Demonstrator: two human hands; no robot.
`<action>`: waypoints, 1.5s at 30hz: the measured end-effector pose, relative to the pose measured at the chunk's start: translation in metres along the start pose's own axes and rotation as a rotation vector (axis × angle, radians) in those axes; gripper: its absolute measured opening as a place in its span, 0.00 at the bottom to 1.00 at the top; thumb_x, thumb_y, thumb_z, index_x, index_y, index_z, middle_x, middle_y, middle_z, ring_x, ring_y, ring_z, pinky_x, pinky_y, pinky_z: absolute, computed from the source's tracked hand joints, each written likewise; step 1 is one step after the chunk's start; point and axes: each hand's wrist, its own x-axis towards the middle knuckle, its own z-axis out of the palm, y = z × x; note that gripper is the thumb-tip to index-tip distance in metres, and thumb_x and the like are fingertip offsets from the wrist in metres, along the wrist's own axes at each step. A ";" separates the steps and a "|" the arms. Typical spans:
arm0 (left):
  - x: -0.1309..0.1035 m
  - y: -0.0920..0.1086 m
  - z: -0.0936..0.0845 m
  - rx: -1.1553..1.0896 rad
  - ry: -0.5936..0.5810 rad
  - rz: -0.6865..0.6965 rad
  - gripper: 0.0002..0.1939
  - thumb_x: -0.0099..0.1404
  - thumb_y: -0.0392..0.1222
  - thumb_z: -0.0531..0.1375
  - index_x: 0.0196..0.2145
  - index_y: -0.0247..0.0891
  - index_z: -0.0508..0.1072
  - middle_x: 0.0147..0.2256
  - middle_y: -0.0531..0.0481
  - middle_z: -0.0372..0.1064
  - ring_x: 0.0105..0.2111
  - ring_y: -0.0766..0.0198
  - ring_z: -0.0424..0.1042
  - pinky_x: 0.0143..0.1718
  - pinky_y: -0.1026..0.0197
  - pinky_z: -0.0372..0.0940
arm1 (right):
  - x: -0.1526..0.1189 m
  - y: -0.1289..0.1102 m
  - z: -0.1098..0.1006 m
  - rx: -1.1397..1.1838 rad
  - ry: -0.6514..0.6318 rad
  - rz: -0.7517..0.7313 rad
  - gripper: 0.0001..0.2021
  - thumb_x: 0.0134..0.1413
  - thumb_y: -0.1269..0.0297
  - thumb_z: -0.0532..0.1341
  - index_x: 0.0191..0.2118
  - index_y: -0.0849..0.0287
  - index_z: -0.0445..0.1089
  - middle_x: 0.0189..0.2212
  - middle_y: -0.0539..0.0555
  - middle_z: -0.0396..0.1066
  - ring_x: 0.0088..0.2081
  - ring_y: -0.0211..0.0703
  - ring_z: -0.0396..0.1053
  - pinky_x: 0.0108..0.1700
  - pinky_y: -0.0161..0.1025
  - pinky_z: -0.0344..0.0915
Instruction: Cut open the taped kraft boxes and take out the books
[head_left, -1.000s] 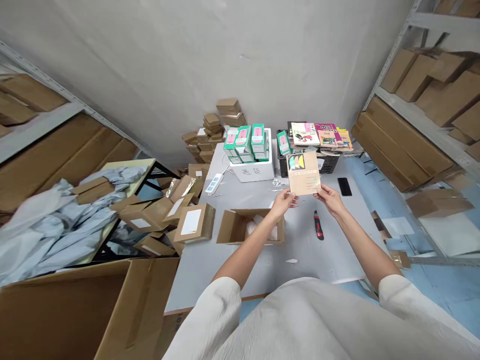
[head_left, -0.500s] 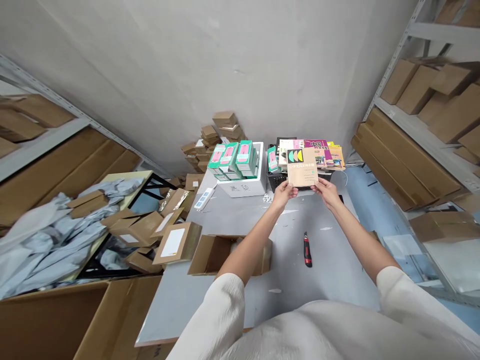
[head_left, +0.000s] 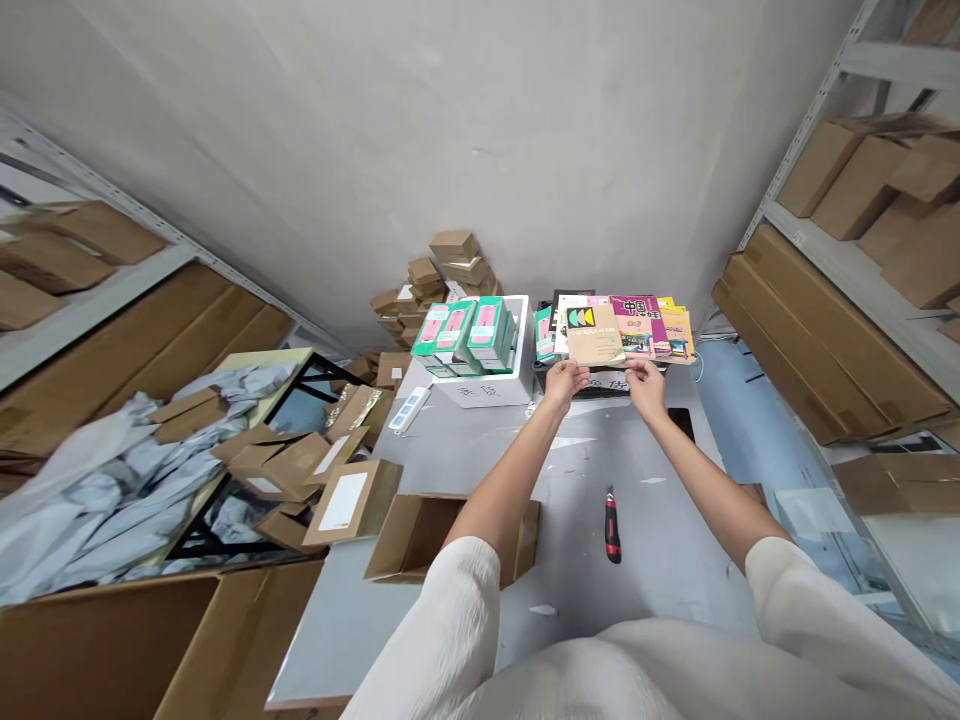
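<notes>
A beige book [head_left: 596, 345] with colored half-circles on its cover lies tilted over other books in a black crate [head_left: 600, 391] at the back of the table. My left hand [head_left: 566, 384] pinches its lower left corner. At the lower right corner my right hand [head_left: 645, 387] is closed, its fingertips at the book's edge. Beside it is a purple book [head_left: 637, 310] with large characters, and further right a yellow book [head_left: 679, 330]. A red and black utility knife [head_left: 613, 526] lies on the grey table [head_left: 570, 560] between my forearms.
Left of the crate stands a white foam box [head_left: 487, 391] of green and pink boxes [head_left: 487, 332]. An open carton [head_left: 409, 540] sits near my left forearm. A power strip [head_left: 410, 408] and a black phone-like object [head_left: 681, 424] lie on the table. Shelves with cartons flank both sides.
My hands have lowered the beige book from upright in front of the crate onto the books in it. The view has tilted slightly upward.
</notes>
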 end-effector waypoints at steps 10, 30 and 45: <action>-0.011 0.002 -0.005 -0.071 0.059 -0.111 0.14 0.72 0.48 0.68 0.44 0.43 0.66 0.36 0.46 0.81 0.39 0.58 0.84 0.43 0.57 0.74 | 0.002 -0.009 0.009 -0.066 -0.412 -0.149 0.21 0.58 0.55 0.67 0.55 0.51 0.84 0.67 0.59 0.74 0.70 0.59 0.68 0.68 0.56 0.68; -0.099 -0.009 -0.126 0.139 0.031 0.070 0.17 0.66 0.43 0.69 0.48 0.43 0.68 0.43 0.46 0.81 0.38 0.61 0.81 0.45 0.57 0.70 | -0.109 -0.011 0.067 -0.115 -0.441 -0.058 0.13 0.51 0.60 0.65 0.41 0.54 0.84 0.43 0.54 0.85 0.41 0.48 0.78 0.55 0.48 0.74; -0.141 0.021 -0.327 0.225 0.106 0.235 0.12 0.65 0.35 0.63 0.47 0.42 0.73 0.47 0.43 0.79 0.41 0.60 0.79 0.45 0.57 0.70 | -0.205 -0.002 0.176 -0.171 -0.389 -0.021 0.14 0.49 0.64 0.63 0.40 0.54 0.84 0.45 0.55 0.85 0.48 0.51 0.79 0.63 0.54 0.71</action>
